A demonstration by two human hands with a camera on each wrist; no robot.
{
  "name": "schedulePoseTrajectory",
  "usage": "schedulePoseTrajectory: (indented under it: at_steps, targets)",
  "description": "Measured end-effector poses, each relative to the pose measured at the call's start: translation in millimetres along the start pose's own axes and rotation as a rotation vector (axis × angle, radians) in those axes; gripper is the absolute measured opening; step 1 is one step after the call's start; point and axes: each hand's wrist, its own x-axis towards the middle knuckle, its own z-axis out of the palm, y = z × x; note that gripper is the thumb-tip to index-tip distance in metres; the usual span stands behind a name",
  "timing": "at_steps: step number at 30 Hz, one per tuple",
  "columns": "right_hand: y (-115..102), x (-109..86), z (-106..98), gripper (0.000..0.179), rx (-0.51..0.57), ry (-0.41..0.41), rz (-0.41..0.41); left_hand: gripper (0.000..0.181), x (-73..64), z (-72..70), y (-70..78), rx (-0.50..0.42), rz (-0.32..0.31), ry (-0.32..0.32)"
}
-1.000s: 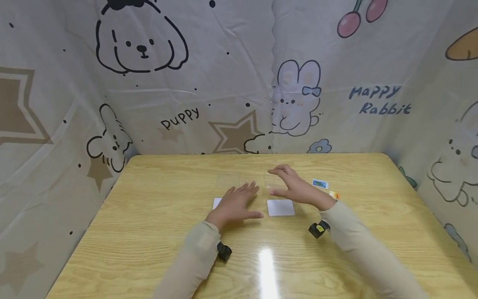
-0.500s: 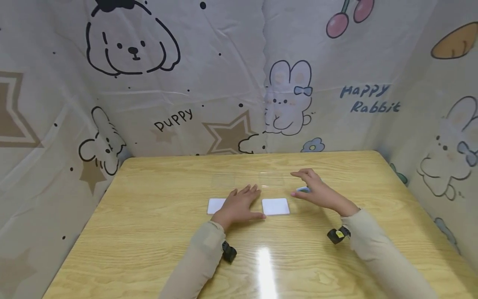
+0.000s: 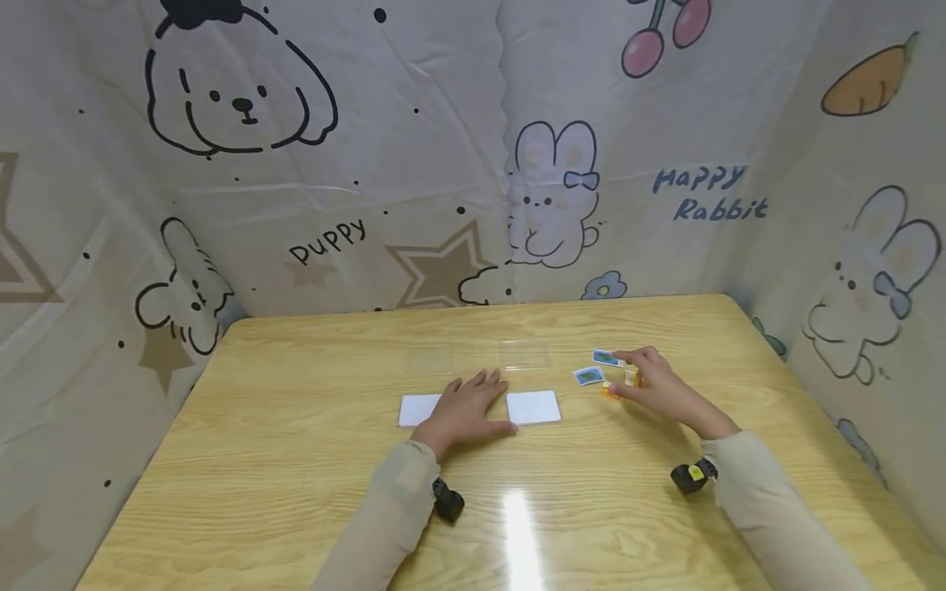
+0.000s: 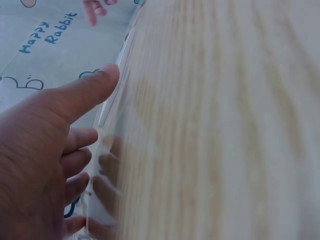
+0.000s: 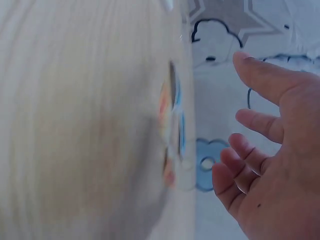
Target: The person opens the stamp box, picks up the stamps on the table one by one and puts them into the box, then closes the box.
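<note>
My left hand (image 3: 466,412) lies with fingers spread over the table, partly covering a white card (image 3: 418,410). A second white card (image 3: 534,407) is just right of its thumb. My right hand (image 3: 668,396) is above the small picture cards at the right, thumb and fingers apart. Two of these cards are blue-bordered, a farther card (image 3: 606,357) and a nearer card (image 3: 588,376). Orange-patterned cards (image 3: 610,391) lie partly hidden by the fingers. The right wrist view has the right hand (image 5: 270,145) holding nothing, with the small cards (image 5: 172,120) blurred beside it.
Two clear flat rectangles, a right one (image 3: 525,355) and a faint left one (image 3: 431,359), lie behind the white cards. A wood-grain table (image 3: 281,460) bears everything. Patterned cloth (image 3: 414,180) hangs behind it and along both sides.
My right hand has moved right, from beside the right clear rectangle to the small picture cards. Another blue-bordered card now lies there. The left hand keeps about its place; the head view has shifted slightly.
</note>
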Motion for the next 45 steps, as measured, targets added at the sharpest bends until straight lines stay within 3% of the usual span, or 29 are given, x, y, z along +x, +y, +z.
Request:
schedulePoseTrajectory:
  at_steps: [12, 29, 37, 45]
  targets:
    - [33, 5.9, 16, 0.047, 0.035, 0.012, 0.048, 0.081, -1.9, -0.1, -2.9, -0.001, 0.002, -0.007]
    - [31, 5.8, 21, 0.038, 0.032, -0.013, 0.106, 0.080, -3.9, 3.2, -2.6, -0.028, 0.015, 0.001]
    - [32, 6.8, 23, 0.025, 0.055, 0.004, 0.117, 0.080, -3.3, 3.6, -3.1, -0.021, 0.013, 0.006]
    - [28, 8.1, 22, 0.024, 0.061, 0.026, 0.105, 0.079, -3.1, 0.9, -1.6, -0.050, 0.010, -0.002]
